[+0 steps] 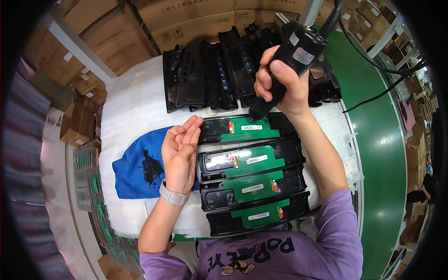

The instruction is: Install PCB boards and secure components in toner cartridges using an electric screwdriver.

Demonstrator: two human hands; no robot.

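My right hand (290,88) is wrapped around a black electric screwdriver (305,44), tilted with its nose down at the farthest green circuit board (242,135). That board lies in a long black plastic housing (212,129). At the housing's left end, my left hand (179,154) has its palm turned up and its fingers stretched out, the fingertips by the housing's edge. Nearer to me, several similar housings with boards lie in a row, among them a second board (256,159). A heap of small black screws (151,169) rests on a blue cloth (130,179) beside my left wrist.
More black plastic housings (191,81) are piled at the back of the white-covered table (135,102). The screwdriver's coiled cord (330,23) rises at the upper right. Cardboard boxes (196,28) stand behind. Stacked green boards (100,200) stand at the left, and a green surface (385,163) runs along the right.
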